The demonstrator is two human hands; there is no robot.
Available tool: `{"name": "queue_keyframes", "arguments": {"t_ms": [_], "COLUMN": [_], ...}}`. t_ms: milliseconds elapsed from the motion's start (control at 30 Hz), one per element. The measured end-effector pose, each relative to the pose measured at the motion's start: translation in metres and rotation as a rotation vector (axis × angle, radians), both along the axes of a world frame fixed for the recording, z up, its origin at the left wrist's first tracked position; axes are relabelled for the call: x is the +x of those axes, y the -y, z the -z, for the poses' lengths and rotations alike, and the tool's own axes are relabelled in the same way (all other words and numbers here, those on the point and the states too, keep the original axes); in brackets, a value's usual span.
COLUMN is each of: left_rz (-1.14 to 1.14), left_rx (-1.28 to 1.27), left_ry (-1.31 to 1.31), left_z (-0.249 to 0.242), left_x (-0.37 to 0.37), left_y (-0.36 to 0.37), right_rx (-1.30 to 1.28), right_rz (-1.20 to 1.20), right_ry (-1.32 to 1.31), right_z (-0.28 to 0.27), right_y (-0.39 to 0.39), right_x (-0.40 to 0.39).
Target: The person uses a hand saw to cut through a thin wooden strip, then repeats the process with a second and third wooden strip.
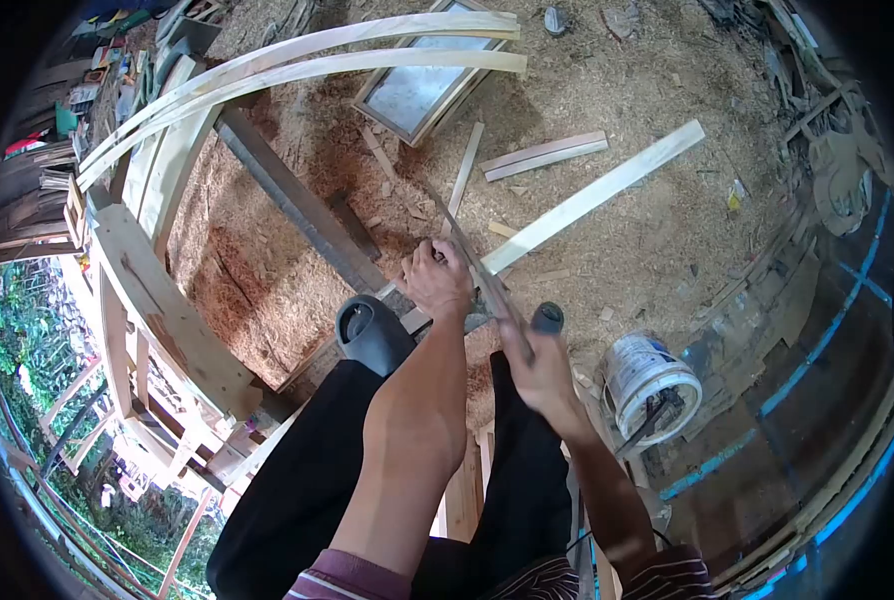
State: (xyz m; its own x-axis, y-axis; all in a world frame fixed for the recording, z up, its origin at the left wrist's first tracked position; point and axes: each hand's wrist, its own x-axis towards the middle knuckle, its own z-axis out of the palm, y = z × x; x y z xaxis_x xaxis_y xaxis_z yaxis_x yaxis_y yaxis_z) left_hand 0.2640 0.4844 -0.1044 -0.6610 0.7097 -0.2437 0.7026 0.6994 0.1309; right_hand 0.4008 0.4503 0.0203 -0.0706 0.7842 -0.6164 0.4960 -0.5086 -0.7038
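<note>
My right hand is wrapped round the near end of a handsaw, slightly blurred, whose long narrow blade slants up and to the left. The blade lies across a long pale wooden strip, which reaches away to the upper right. Just left of the blade, my left hand is closed, fingers curled, low over the near end of the strip. What those fingers grip is hidden. Below both hands runs a dark timber beam, with my sandalled feet on either side.
Sawdust and several offcuts cover the ground. Two long curved strips arch over a framed pane at the top. A white bucket stands right of my legs; a thick curved timber is at left.
</note>
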Motion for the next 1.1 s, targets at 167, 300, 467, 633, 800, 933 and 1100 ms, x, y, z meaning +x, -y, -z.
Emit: {"name": "queue_keyframes", "arguments": {"t_ms": [167, 300, 467, 633, 800, 933, 1100], "left_rz": [-0.031, -0.039, -0.047, -0.029, -0.042, -0.051, -0.055], "left_rx": [-0.023, -0.050, -0.004, 0.012, -0.040, -0.013, -0.023], "left_ry": [0.046, 0.071, 0.050, -0.006, 0.017, 0.040, 0.071], "left_z": [-0.005, -0.005, -0.001, 0.008, 0.002, -0.001, 0.001], "left_x": [0.000, -0.001, 0.001, 0.000, 0.001, 0.001, -0.001], "left_y": [-0.006, -0.009, -0.005, -0.003, -0.006, -0.001, 0.003], "right_rx": [-0.266, -0.106, -0.026, -0.076, -0.087, 0.114, -0.062], "right_rz": [-0.093, -0.164, -0.099, -0.053, -0.106, -0.049, -0.110], "right_ry": [0.033, 0.087, 0.100, 0.013, -0.038, 0.028, 0.047], "right_z": [-0.095, -0.073, -0.009, -0.040, -0.093, -0.011, -0.005], "right_y": [0.059, 0.065, 0.004, 0.008, 0.063, 0.017, -0.010], "right_x": [0.069, 0.059, 0.003, 0.029, 0.077, 0.014, -0.003]}}
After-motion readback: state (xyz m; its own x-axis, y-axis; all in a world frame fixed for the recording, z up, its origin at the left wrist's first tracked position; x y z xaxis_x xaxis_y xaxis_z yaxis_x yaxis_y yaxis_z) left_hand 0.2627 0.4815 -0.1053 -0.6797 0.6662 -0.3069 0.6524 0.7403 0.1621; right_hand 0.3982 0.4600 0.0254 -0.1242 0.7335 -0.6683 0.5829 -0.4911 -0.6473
